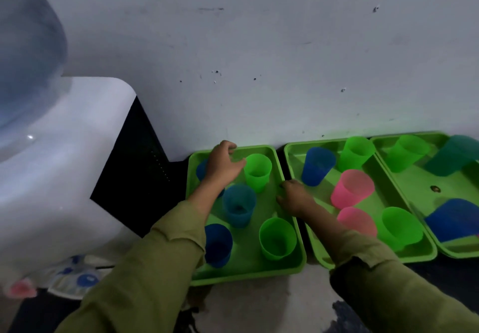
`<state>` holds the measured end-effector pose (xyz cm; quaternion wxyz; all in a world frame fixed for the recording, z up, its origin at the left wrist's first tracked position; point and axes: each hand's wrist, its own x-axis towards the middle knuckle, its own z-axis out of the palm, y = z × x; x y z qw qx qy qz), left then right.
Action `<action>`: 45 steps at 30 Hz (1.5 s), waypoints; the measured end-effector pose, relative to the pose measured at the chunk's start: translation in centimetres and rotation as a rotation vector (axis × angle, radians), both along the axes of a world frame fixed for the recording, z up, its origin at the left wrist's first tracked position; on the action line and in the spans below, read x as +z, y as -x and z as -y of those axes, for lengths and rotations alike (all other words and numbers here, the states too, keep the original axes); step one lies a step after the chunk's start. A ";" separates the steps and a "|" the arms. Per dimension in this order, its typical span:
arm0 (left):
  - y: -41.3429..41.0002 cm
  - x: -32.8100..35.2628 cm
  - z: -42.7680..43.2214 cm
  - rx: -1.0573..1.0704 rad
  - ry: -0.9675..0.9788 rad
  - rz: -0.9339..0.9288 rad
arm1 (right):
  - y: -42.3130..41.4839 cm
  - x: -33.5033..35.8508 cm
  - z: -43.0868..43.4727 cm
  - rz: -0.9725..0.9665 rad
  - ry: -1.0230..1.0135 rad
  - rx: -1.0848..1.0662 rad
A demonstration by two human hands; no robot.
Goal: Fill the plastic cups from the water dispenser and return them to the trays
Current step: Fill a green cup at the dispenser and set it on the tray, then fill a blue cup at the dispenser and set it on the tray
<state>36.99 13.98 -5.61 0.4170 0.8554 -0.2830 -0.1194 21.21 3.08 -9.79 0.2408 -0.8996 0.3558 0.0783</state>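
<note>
Far left of tray: left hand over blue cup, grip unclear.
Right hand rests loose on rim; I'd lift cup straight up.
</note>
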 end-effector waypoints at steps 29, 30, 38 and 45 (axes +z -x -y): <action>1.7 3.0 -5.3 0.246 0.218 0.035 | 1.7 4.5 -3.1 0.131 0.056 -0.112; 2.3 3.7 -5.6 0.227 0.249 0.057 | 2.0 5.0 -3.5 0.158 0.061 -0.113; 8.8 7.6 -11.3 0.058 0.402 0.156 | 5.1 8.9 -9.3 0.317 0.090 -0.050; 13.7 6.1 -19.9 0.069 0.401 0.125 | 7.3 8.6 -16.1 0.502 0.060 -0.032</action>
